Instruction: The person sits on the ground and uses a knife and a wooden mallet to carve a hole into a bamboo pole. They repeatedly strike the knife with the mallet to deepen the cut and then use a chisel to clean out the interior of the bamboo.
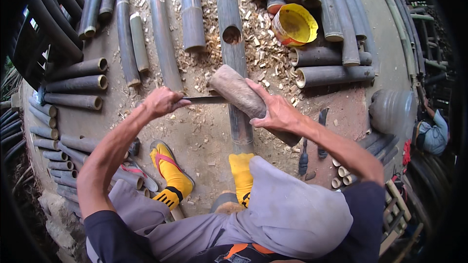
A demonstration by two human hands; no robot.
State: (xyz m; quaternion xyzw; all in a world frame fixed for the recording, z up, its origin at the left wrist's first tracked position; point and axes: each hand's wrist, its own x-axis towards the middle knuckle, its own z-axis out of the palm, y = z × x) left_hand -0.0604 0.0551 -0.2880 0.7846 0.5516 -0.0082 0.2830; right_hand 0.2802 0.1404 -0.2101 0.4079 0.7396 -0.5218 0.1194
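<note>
My left hand (165, 103) is closed round the end of a dark flat metal blade (207, 100), perhaps a chisel or a knife. The blade reaches right toward a grey bamboo pole (238, 61), its far end hidden behind a wooden club (236, 87). My right hand (277, 112) grips this thick, pale, rounded club, which slants over the pole. A dark end (287, 138) shows below that hand. The pole lies lengthwise before me, with an oval hole (232, 34) cut in its upper part. My yellow-socked right foot (241, 173) is at its near end.
Wood chips (263, 53) litter the ground around the pole. A yellow bucket (296, 24) lies tipped among bamboo lengths at the upper right. Dark-handled tools (303, 158) lie to the right, near a large clear plastic jug (390, 111). Another person (433, 134) is at far right.
</note>
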